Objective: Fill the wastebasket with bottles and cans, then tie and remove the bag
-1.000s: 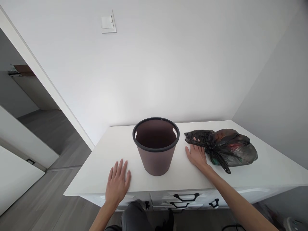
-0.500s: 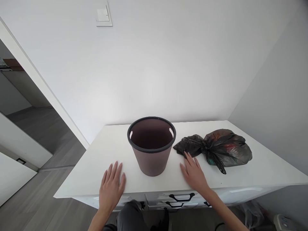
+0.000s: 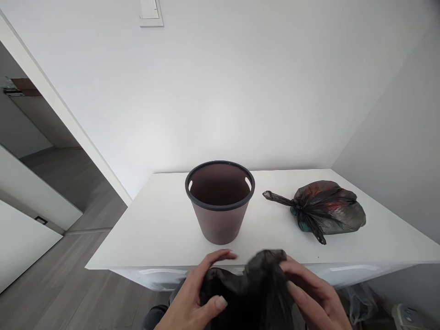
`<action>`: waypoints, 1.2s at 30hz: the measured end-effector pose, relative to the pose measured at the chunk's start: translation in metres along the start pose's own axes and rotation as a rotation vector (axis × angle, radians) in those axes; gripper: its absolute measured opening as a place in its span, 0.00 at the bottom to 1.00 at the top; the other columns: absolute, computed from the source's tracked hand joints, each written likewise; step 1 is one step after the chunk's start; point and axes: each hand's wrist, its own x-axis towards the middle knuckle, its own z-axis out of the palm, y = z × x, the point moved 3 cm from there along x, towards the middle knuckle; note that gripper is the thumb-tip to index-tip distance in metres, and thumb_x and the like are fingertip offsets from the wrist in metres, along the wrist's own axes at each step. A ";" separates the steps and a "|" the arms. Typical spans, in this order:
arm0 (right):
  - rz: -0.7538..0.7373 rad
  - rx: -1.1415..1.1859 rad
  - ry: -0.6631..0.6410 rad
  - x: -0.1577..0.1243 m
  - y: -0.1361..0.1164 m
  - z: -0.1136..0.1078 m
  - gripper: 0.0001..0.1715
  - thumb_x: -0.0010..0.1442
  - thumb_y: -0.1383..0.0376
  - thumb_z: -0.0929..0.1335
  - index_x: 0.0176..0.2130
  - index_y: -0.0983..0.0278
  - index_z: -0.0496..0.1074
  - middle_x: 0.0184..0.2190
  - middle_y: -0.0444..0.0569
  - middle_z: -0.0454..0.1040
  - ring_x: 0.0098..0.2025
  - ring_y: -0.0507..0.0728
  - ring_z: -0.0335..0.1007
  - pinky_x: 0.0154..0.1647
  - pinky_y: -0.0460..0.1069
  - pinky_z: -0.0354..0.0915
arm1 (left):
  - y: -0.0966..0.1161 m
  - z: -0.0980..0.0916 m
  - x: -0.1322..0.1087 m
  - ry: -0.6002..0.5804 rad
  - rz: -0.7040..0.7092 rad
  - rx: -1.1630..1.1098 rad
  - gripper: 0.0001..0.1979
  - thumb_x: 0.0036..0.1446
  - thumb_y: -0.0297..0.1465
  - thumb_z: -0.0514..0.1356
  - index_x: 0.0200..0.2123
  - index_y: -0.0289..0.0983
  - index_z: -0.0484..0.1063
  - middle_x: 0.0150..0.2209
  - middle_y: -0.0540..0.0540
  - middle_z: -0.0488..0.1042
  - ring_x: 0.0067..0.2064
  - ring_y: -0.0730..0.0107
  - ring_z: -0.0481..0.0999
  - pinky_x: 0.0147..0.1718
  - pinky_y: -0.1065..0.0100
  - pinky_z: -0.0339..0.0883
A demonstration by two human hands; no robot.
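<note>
In front of the counter, near the lower edge of the view, my right hand (image 3: 314,293) pinches a thin black garbage bag (image 3: 256,298). My left hand (image 3: 199,293) curves round the bag's left side, thumb in front and index finger raised over the top; its other fingers are partly hidden. Upright on the counter stands a mauve trash bin (image 3: 222,224) with a dark rim and side handle holes. No bag lines the visible inside. To its right lies a knotted, filled garbage bag (image 3: 332,208), dark and see-through, apart from both hands.
The white counter (image 3: 161,220) meets a wall behind and on the right. Below it, drawers are mostly hidden. A light switch (image 3: 150,11) is on the wall. A doorway with grey floor (image 3: 99,211) opens at left. Clear plastic (image 3: 359,300) lies low at right.
Both hands have left the countertop and come together closer to me. The loose black bag beside the filled one has been picked up and brought in front of the bin.
</note>
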 end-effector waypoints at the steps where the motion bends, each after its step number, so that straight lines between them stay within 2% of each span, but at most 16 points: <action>1: 0.029 0.020 -0.006 0.003 -0.003 0.009 0.26 0.57 0.42 0.75 0.48 0.54 0.83 0.56 0.52 0.80 0.60 0.69 0.74 0.57 0.56 0.74 | 0.005 0.001 0.000 -0.008 -0.019 -0.032 0.36 0.60 0.56 0.61 0.65 0.42 0.71 0.60 0.39 0.77 0.60 0.46 0.76 0.57 0.57 0.73; 3: 0.083 0.034 -0.035 0.010 -0.005 0.026 0.30 0.61 0.42 0.73 0.55 0.54 0.80 0.62 0.50 0.76 0.66 0.66 0.69 0.63 0.55 0.70 | 0.011 -0.001 0.001 0.026 -0.075 -0.063 0.29 0.61 0.55 0.59 0.52 0.39 0.79 0.47 0.41 0.82 0.49 0.51 0.80 0.47 0.61 0.77; 5: 0.111 0.038 -0.084 0.015 -0.004 0.040 0.34 0.64 0.41 0.69 0.63 0.52 0.73 0.68 0.48 0.69 0.71 0.64 0.63 0.66 0.55 0.67 | 0.008 -0.006 0.000 0.092 -0.110 -0.070 0.25 0.64 0.53 0.57 0.39 0.37 0.81 0.37 0.43 0.82 0.41 0.55 0.79 0.41 0.64 0.77; 7: 0.126 0.049 -0.115 0.017 0.002 0.049 0.37 0.66 0.40 0.67 0.68 0.48 0.67 0.72 0.45 0.62 0.73 0.62 0.57 0.69 0.56 0.64 | -0.003 -0.015 -0.005 0.191 -0.106 -0.057 0.23 0.63 0.50 0.59 0.36 0.36 0.80 0.35 0.43 0.81 0.40 0.55 0.78 0.39 0.64 0.76; 9: 0.137 0.077 -0.124 0.017 0.010 0.055 0.39 0.65 0.39 0.67 0.70 0.46 0.64 0.74 0.43 0.58 0.74 0.61 0.55 0.69 0.56 0.63 | -0.019 -0.027 -0.016 0.332 -0.093 -0.014 0.22 0.58 0.50 0.62 0.39 0.37 0.82 0.37 0.42 0.82 0.43 0.51 0.79 0.42 0.62 0.77; 11: 0.158 0.109 -0.149 0.017 0.018 0.060 0.40 0.62 0.39 0.70 0.68 0.46 0.65 0.72 0.45 0.62 0.72 0.63 0.60 0.66 0.57 0.66 | -0.036 -0.036 -0.029 0.468 -0.108 0.042 0.24 0.56 0.50 0.63 0.44 0.38 0.83 0.40 0.40 0.83 0.48 0.48 0.79 0.45 0.60 0.77; 13: 0.173 0.122 -0.169 0.016 0.025 0.066 0.38 0.60 0.41 0.73 0.64 0.49 0.71 0.65 0.49 0.72 0.66 0.64 0.68 0.62 0.55 0.70 | -0.048 -0.041 -0.042 0.539 -0.144 0.075 0.26 0.58 0.51 0.61 0.49 0.39 0.82 0.42 0.40 0.83 0.51 0.47 0.80 0.47 0.59 0.78; 16: 0.169 0.098 -0.166 0.016 0.030 0.073 0.26 0.59 0.43 0.75 0.48 0.57 0.79 0.48 0.50 0.80 0.53 0.62 0.75 0.52 0.51 0.73 | -0.057 -0.046 -0.057 0.576 -0.193 0.087 0.27 0.60 0.51 0.58 0.53 0.41 0.81 0.43 0.40 0.83 0.52 0.48 0.80 0.48 0.60 0.78; 19: 0.148 0.112 -0.096 0.015 0.029 0.076 0.23 0.59 0.43 0.75 0.39 0.58 0.76 0.38 0.48 0.76 0.43 0.58 0.72 0.41 0.47 0.71 | -0.061 -0.055 -0.062 0.590 -0.244 0.054 0.29 0.57 0.53 0.62 0.53 0.40 0.81 0.44 0.40 0.84 0.53 0.47 0.80 0.48 0.59 0.78; 22: 0.147 0.150 -0.041 0.013 0.030 0.074 0.23 0.60 0.42 0.74 0.38 0.57 0.74 0.34 0.46 0.73 0.36 0.56 0.69 0.37 0.47 0.71 | -0.062 -0.068 -0.055 0.510 -0.244 -0.045 0.31 0.55 0.53 0.64 0.53 0.37 0.81 0.45 0.39 0.84 0.53 0.46 0.80 0.50 0.58 0.78; 24: 0.165 0.152 -0.037 0.011 0.033 0.073 0.25 0.57 0.40 0.75 0.37 0.57 0.73 0.33 0.46 0.72 0.35 0.56 0.68 0.35 0.46 0.72 | -0.059 -0.079 -0.049 0.470 -0.235 -0.128 0.31 0.59 0.54 0.62 0.54 0.36 0.79 0.49 0.38 0.83 0.55 0.48 0.79 0.53 0.57 0.76; 29: 0.210 0.125 0.057 0.006 0.033 0.074 0.29 0.55 0.37 0.74 0.36 0.58 0.73 0.32 0.45 0.72 0.35 0.55 0.70 0.32 0.44 0.75 | -0.040 -0.106 -0.054 0.747 -0.256 -0.106 0.27 0.69 0.53 0.51 0.56 0.41 0.74 0.58 0.39 0.78 0.60 0.52 0.77 0.57 0.57 0.73; 30: 0.211 0.115 0.040 0.004 0.030 0.077 0.29 0.55 0.37 0.74 0.34 0.58 0.73 0.31 0.44 0.71 0.33 0.55 0.69 0.30 0.44 0.75 | -0.033 -0.107 -0.056 0.746 -0.240 -0.056 0.26 0.69 0.53 0.51 0.57 0.42 0.73 0.59 0.40 0.76 0.60 0.52 0.76 0.57 0.56 0.73; 32: 0.188 0.097 -0.001 0.000 0.020 0.085 0.29 0.54 0.36 0.74 0.32 0.58 0.72 0.28 0.43 0.69 0.29 0.55 0.65 0.28 0.45 0.73 | -0.019 -0.103 -0.058 0.611 -0.191 0.050 0.26 0.68 0.53 0.53 0.61 0.46 0.70 0.60 0.41 0.76 0.59 0.52 0.76 0.53 0.58 0.74; 34: 0.145 0.075 -0.010 -0.005 0.008 0.092 0.29 0.54 0.37 0.74 0.30 0.58 0.71 0.26 0.43 0.68 0.28 0.55 0.65 0.29 0.46 0.72 | -0.007 -0.092 -0.057 0.402 -0.173 0.136 0.28 0.65 0.53 0.57 0.64 0.49 0.67 0.56 0.42 0.77 0.53 0.54 0.78 0.41 0.64 0.76; 36: 0.099 0.044 0.005 -0.010 -0.002 0.096 0.27 0.57 0.38 0.73 0.30 0.57 0.71 0.26 0.43 0.68 0.29 0.56 0.65 0.31 0.47 0.71 | -0.001 -0.082 -0.053 0.251 -0.190 0.188 0.25 0.64 0.53 0.59 0.58 0.48 0.72 0.48 0.44 0.79 0.44 0.59 0.78 0.28 0.71 0.68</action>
